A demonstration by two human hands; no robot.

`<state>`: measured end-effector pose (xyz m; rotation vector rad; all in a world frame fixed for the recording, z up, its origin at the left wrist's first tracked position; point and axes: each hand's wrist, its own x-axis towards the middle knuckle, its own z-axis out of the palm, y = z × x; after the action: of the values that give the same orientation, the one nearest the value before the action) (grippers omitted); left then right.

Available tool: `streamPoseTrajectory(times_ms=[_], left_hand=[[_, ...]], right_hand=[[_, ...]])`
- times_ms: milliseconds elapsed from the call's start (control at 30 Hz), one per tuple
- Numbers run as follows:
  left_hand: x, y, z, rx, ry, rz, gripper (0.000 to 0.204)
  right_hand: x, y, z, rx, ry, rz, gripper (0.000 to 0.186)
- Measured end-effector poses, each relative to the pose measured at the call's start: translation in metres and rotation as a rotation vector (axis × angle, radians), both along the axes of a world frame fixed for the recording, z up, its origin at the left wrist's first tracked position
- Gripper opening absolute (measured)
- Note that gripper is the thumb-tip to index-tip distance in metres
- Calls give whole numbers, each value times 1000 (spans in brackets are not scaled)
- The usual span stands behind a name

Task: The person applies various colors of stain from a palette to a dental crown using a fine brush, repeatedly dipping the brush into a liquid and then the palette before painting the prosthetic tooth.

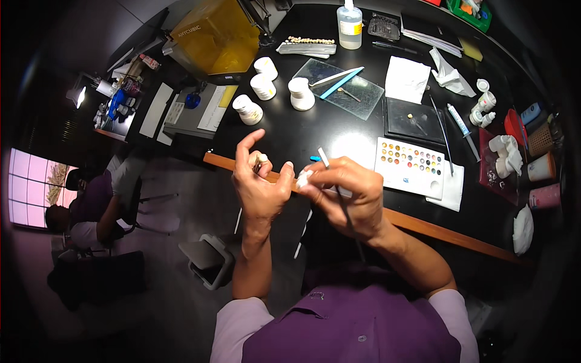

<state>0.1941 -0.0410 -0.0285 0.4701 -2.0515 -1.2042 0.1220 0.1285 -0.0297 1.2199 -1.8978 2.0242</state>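
My left hand (261, 186) is raised over the table's front edge, index finger up and thumb extended. A small cream-coloured piece (262, 158) sits among its curled fingers; its exact kind is too small to tell. Close beside it, my right hand (354, 196) pinches a white wad of tissue (304, 178) at its fingertips. The same hand also grips a slender stick-like tool (324, 158), pale at its upper end and dark below. Beyond the hands stand several white jars (247, 110). Right of my right hand lies a white palette (409, 166) with rows of coloured wells.
A glass slab (368, 100) bears a blue-handled tool and slim instruments. A clear bottle (350, 27) stands behind it. At the right are a syringe (463, 132) and a red tray (497, 166). A bin (210, 261) stands on the floor; a person (91, 206) sits far left.
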Motion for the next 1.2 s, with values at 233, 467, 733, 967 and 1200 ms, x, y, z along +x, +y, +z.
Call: streamPoseTrajectory(times_ms=[233,467,733,967,1200], left_hand=[[0,13,-5,47,-20,22,99],[0,22,-4,51,-20,-5,99],[-8,13,-12,15,-84,2,107],[-8,25,-1,3,-91,-50,105],[-17,24,-4,-14,-58,-3,104]], right_hand=[[4,-11,-4,-20,172,-27,22],[-11,-13,-9,102,133,-103,13],[1,-2,1,113,101,-15,14],[-7,-4,-3,118,133,-158,15],[1,-1,-2,114,95,-189,13]])
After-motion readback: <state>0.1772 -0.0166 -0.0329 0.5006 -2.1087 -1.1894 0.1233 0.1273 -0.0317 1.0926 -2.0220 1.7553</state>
